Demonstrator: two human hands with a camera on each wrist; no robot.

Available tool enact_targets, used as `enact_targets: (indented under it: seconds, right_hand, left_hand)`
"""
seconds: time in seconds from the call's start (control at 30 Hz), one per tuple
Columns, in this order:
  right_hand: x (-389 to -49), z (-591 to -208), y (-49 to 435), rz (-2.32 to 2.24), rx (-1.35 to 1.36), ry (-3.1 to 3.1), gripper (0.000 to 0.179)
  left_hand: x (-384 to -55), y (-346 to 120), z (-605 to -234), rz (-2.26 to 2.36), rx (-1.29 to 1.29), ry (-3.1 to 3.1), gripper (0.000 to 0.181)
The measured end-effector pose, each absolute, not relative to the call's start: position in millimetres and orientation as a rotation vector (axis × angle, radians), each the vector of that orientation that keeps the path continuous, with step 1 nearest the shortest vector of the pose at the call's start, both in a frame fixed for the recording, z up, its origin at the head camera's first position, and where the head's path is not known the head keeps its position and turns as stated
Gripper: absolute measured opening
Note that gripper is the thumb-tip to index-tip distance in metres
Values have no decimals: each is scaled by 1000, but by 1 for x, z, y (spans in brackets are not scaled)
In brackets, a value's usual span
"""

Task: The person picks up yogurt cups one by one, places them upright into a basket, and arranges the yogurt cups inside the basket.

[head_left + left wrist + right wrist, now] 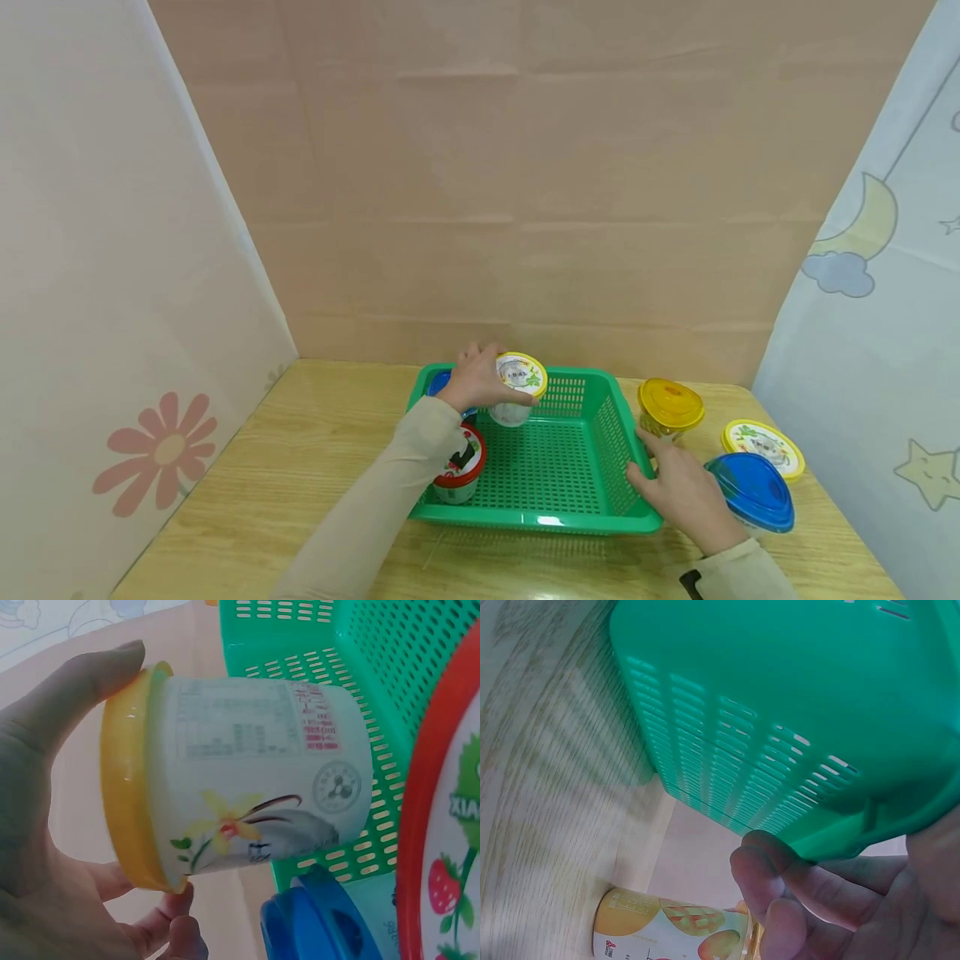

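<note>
A: Main item?
B: White yellow-lidded tub (517,385), held at the back left of the green basket (585,523). Can't tell if it touches the bottom.
A: Hands?
B: Left hand (480,385) curls round the lid, thumb opposite fingers. Right hand (688,493) grips the basket's right rim, fingers curled under it.
A: Rest?
B: In basket, left side: red-lidded tub (459,481), blue-lidded tub (439,382). Right of it, on the counter (300,450): amber-lidded tub (671,404), yellow-rimmed tub (763,448), second blue-lidded tub (753,490).

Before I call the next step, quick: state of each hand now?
Left hand: closed, holding the cylindrical white tub by its yellow plastic lid.
Right hand: closed, holding the rectangular green plastic basket by its rim.
</note>
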State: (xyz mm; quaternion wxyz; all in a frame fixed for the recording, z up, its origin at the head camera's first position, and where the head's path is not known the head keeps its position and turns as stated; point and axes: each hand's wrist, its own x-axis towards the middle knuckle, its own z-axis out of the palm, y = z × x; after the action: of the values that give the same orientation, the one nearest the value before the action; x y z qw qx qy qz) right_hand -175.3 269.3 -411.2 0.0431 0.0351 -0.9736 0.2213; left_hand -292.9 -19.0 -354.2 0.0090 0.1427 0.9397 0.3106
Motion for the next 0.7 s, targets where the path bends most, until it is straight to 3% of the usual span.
enact_targets:
  seconds: [0.7]
  right_hand:
    - [-175,-411,268,701,104,-2984,64]
  left_hand:
    - [-294,-12,-369,678,406,2940,93]
